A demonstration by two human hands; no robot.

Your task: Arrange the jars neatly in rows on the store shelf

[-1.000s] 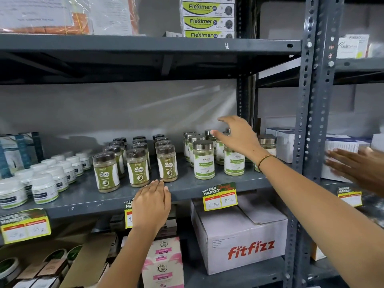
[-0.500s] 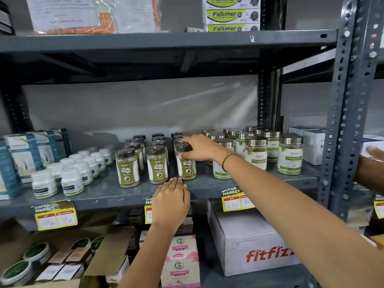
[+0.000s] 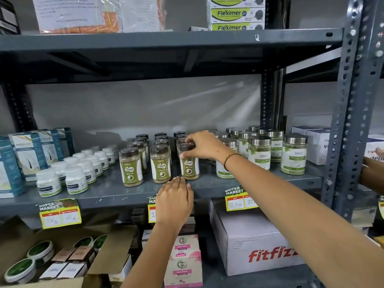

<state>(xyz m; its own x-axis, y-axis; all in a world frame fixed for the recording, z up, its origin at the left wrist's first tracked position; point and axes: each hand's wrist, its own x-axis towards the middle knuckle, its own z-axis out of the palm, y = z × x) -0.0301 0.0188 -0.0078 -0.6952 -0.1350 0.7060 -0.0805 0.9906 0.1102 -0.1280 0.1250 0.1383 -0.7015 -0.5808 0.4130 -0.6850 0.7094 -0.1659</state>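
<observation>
Brown-lidded Gaska jars stand in three rows on the grey middle shelf (image 3: pixel 116 190). My right hand (image 3: pixel 204 145) grips the dark lid of the front jar of the right row (image 3: pixel 189 168). The front jars of the other rows (image 3: pixel 131 170) (image 3: pixel 160 166) stand to its left. My left hand (image 3: pixel 175 199) lies flat on the shelf's front edge, fingers together, holding nothing, just below those jars. Steel-lidded jars with green labels (image 3: pixel 259 153) stand in rows to the right, partly behind my right forearm.
Small white tubs (image 3: pixel 75 179) and blue boxes (image 3: pixel 29 154) fill the shelf's left. A grey upright post (image 3: pixel 345 125) bounds the right side, with another person's hand (image 3: pixel 372 173) beyond it. Below sit a Fitfizz carton (image 3: pixel 259 248), pink boxes (image 3: pixel 184 265) and an open cardboard box (image 3: pixel 58 256).
My right hand moved left from the steel-lidded jars to the Gaska jars and closed on the front right jar's lid. The view shifted left. My left hand stayed on the shelf edge.
</observation>
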